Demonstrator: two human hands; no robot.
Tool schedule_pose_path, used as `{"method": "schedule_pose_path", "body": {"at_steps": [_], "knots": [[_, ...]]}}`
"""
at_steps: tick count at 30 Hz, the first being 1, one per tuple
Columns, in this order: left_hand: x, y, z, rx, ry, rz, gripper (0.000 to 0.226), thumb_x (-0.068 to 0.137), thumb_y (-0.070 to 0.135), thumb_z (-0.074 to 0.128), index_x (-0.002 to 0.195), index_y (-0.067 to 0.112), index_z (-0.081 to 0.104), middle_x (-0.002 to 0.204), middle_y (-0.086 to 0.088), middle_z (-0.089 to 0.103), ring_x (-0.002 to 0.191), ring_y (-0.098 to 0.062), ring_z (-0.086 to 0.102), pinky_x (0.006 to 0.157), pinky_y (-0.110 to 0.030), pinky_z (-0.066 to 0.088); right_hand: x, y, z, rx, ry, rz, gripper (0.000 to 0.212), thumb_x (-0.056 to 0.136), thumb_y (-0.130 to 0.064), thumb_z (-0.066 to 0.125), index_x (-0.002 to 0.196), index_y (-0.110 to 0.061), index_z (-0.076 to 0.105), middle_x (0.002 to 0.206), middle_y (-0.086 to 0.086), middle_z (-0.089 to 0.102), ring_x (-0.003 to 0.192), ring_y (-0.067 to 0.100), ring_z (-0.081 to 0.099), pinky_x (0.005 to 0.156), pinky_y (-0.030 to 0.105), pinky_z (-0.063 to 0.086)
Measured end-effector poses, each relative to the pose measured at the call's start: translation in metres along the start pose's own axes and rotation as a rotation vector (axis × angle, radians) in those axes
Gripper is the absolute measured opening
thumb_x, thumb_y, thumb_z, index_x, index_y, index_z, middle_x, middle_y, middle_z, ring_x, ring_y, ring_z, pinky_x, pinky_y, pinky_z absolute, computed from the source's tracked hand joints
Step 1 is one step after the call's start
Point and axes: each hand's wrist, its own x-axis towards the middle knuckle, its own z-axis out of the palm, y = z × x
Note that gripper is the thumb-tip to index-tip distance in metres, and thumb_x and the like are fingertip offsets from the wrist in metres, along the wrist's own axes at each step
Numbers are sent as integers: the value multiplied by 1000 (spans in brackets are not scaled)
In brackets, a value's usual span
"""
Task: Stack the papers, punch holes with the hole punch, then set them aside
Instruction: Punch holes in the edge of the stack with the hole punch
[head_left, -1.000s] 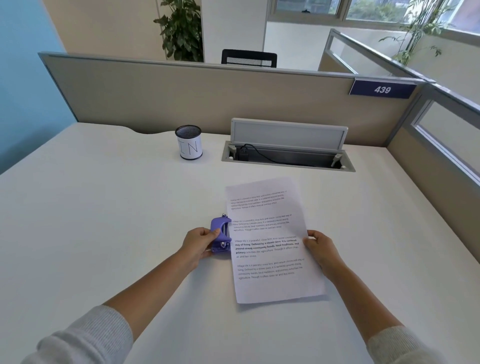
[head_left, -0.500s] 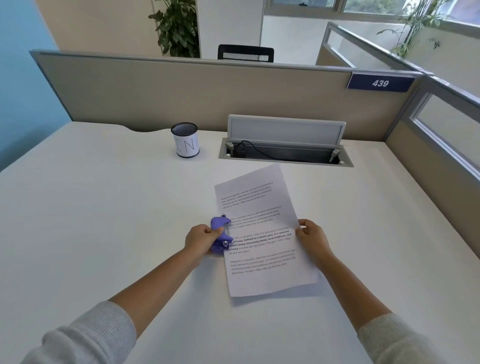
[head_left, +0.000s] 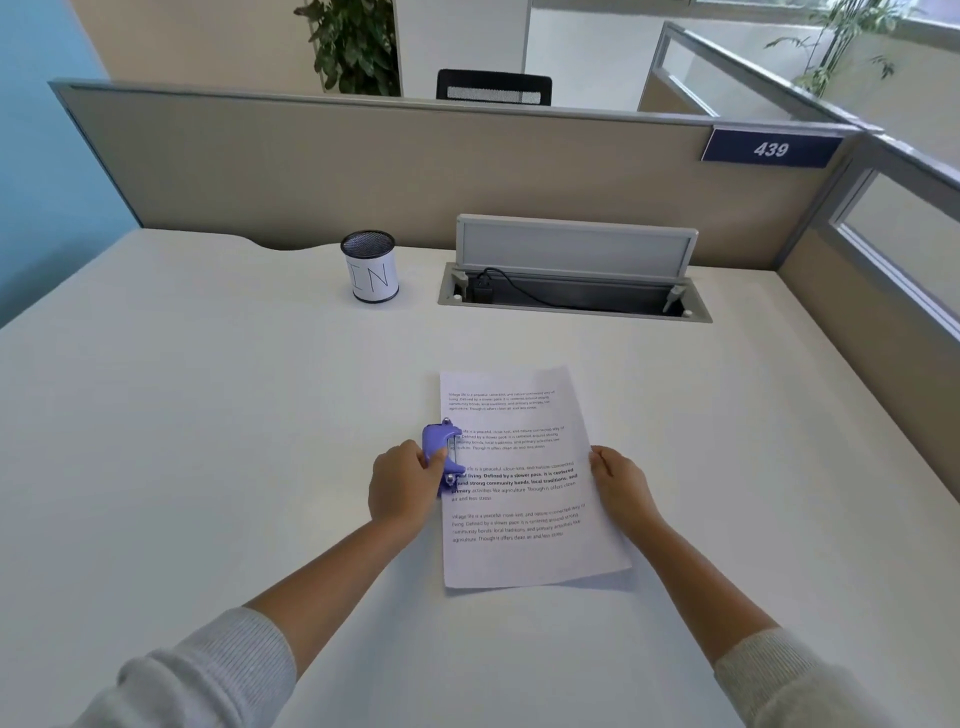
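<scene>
A stack of white printed papers lies on the white desk in front of me. A small purple hole punch sits on the stack's left edge, over the margin. My left hand is closed around the punch from the left. My right hand grips the stack's right edge, thumb on top. The stack's near right corner is slightly raised and casts a shadow.
A mesh pen cup labelled "IN" stands at the back. Beside it to the right, an open cable tray is sunk into the desk, lid up. Beige partition walls close the back and right.
The papers have turned from a tilt to nearly straight. The punch's purple top sits flatter on the left edge than before. Both hands kept their grips.
</scene>
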Motion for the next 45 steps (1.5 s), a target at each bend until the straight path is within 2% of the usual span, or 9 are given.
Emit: {"method": "schedule_pose_path", "body": {"at_steps": [7, 11, 14, 19, 24, 27, 30, 36, 45], "knots": [[10, -2, -6, 52, 7, -5, 39, 92, 44, 43, 70, 12, 44, 70, -4, 56, 71, -27, 52, 54, -30, 34, 0, -4, -3, 5, 76, -4, 43, 99, -34, 33, 63, -10, 34, 57, 3, 40, 55, 17, 33, 53, 31, 23], [28, 5, -8, 54, 39, -53, 36, 94, 41, 38, 88, 6, 45, 88, -12, 60, 81, -30, 54, 63, -36, 39, -1, -5, -4, 15, 91, 1, 45, 99, -34, 33, 63, -7, 37, 56, 2, 41, 54, 16, 33, 52, 32, 23], [35, 10, -4, 215, 131, 98, 37, 95, 34, 40, 103, -1, 49, 103, -19, 57, 97, -36, 52, 71, -44, 43, -2, -3, -4, 38, 82, -17, 48, 98, -33, 34, 70, 3, 47, 61, 5, 49, 57, 16, 38, 54, 31, 27], [51, 19, 7, 345, 108, 297, 42, 94, 26, 45, 122, -5, 46, 122, -23, 53, 115, -37, 46, 85, -45, 43, -1, 0, -3, 81, 94, -12, 44, 98, -32, 36, 68, -4, 51, 61, 3, 54, 58, 14, 42, 55, 30, 30], [59, 27, 22, 243, 21, 188, 52, 97, 30, 33, 141, 4, 24, 139, -19, 41, 132, -34, 31, 104, -51, 31, 3, 4, 1, 103, 103, 14, 41, 97, -30, 38, 78, 0, 58, 72, 13, 63, 64, 18, 47, 57, 30, 34], [56, 31, 30, 142, 7, 124, 53, 97, 29, 29, 145, 8, 17, 142, -16, 38, 135, -31, 28, 108, -52, 26, 3, 4, 2, 119, 120, 26, 27, 96, -29, 41, 82, -18, 62, 73, 0, 66, 67, 21, 56, 62, 31, 44], [55, 30, 32, 158, 11, 117, 53, 97, 27, 29, 145, 9, 16, 141, -15, 39, 134, -31, 29, 107, -52, 25, 5, 5, 3, 107, 117, 28, 26, 96, -29, 43, 92, -18, 66, 78, 1, 69, 72, 20, 62, 67, 34, 49], [53, 31, 35, 157, 34, 99, 53, 96, 23, 30, 145, 9, 16, 138, -14, 43, 133, -31, 30, 108, -53, 24, 7, 3, 1, 40, 120, 29, 37, 96, -28, 41, 63, -12, 35, 56, -1, 39, 53, 15, 32, 50, 30, 24], [54, 21, 41, 203, 19, 61, 55, 98, 27, 27, 147, 11, 10, 151, -11, 27, 143, -25, 11, 115, -46, 7, 6, 3, 2, 37, 124, 19, 37, 96, -27, 42, 63, -13, 29, 56, -1, 32, 55, 14, 27, 51, 30, 20]]}}
